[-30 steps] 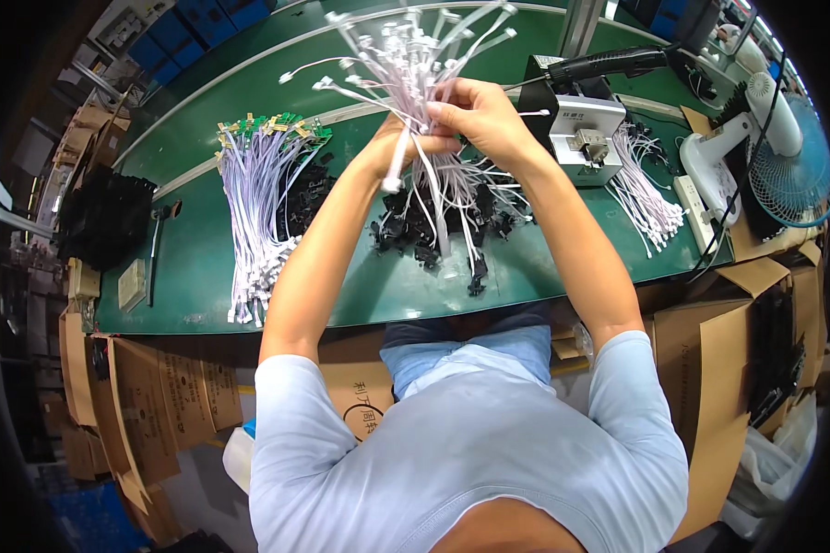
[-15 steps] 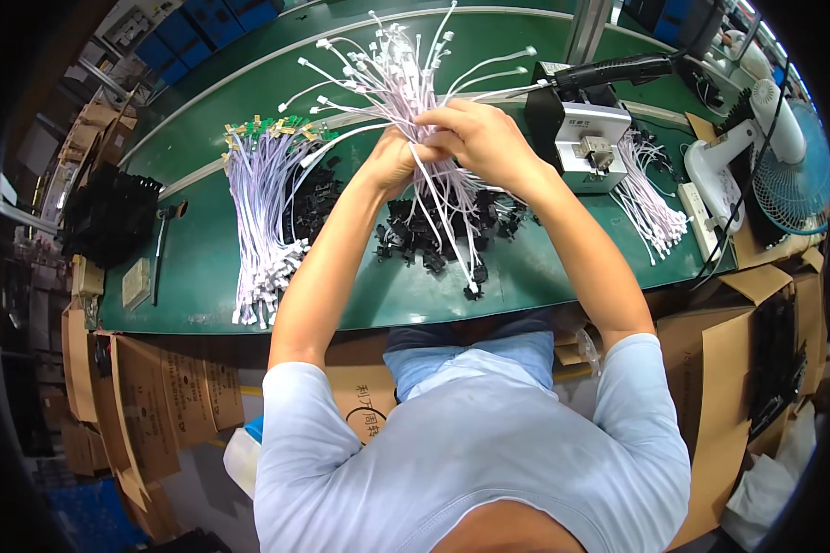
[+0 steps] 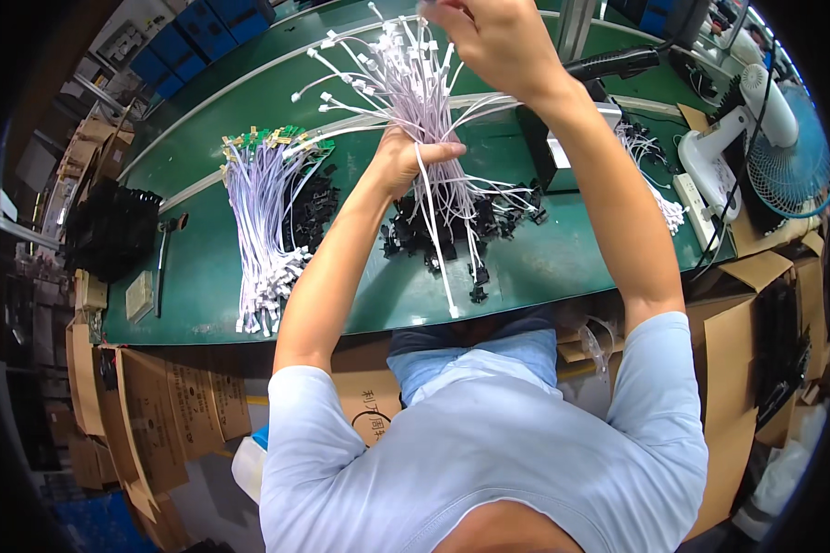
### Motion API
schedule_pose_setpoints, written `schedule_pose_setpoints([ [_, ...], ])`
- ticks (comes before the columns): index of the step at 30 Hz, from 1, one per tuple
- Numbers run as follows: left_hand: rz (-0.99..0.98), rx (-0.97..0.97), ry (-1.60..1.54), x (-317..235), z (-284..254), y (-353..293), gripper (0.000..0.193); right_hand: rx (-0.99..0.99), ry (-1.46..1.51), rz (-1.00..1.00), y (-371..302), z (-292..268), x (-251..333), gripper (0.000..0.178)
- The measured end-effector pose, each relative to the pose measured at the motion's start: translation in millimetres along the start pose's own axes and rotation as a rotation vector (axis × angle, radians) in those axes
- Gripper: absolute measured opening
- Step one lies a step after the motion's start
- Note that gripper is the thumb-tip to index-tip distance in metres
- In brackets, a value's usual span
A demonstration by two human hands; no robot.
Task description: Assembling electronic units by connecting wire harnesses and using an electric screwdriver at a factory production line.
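A thick bundle of white cables [image 3: 424,106] stands in the grip of my left hand [image 3: 404,158], with its thumb across the front. White plugs fan out at the far end, and black connectors [image 3: 424,230] lie in a heap at the near end. One loose cable hangs toward the table's front edge, ending in a white plug. My right hand [image 3: 512,46] is raised at the far end of the bundle, beside the plugs. Its fingers are closed together near the picture's top edge; whatever they hold cannot be made out.
Left of the bundle lies a pile of white cables [image 3: 263,230] with green-and-yellow ends on the green table [image 3: 350,309]. A boxy machine [image 3: 549,157], partly behind my right arm, a fan [image 3: 788,166] and a power strip [image 3: 697,210] stand to the right. Black trays [image 3: 111,230] sit far left.
My right hand has left the middle of the bundle and risen away toward its far end. The left hand keeps its hold. A loose cable now hangs closer to the front edge.
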State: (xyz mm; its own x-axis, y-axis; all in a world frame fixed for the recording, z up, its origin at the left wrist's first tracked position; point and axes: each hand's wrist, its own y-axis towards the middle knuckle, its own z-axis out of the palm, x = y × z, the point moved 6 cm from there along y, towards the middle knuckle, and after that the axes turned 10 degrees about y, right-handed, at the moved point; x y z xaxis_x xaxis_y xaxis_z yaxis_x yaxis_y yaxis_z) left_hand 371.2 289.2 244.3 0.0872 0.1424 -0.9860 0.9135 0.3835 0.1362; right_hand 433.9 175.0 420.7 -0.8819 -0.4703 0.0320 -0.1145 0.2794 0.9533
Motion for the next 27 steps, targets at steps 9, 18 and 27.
schedule_pose_setpoints([
  [9, -0.036, -0.067, -0.354, 0, 1, 10, 0.022, -0.081, 0.022, 0.444, -115, -10, 10, 0.023],
  [18, -0.096, -0.131, -0.486, 15, -28, 13, 0.032, 0.214, 0.195, 0.966, -164, -14, -28, 0.021],
  [27, -0.030, -0.063, -0.568, 17, -29, 16, 0.042, -0.035, 1.185, 1.413, -154, -31, -23, 0.020],
])
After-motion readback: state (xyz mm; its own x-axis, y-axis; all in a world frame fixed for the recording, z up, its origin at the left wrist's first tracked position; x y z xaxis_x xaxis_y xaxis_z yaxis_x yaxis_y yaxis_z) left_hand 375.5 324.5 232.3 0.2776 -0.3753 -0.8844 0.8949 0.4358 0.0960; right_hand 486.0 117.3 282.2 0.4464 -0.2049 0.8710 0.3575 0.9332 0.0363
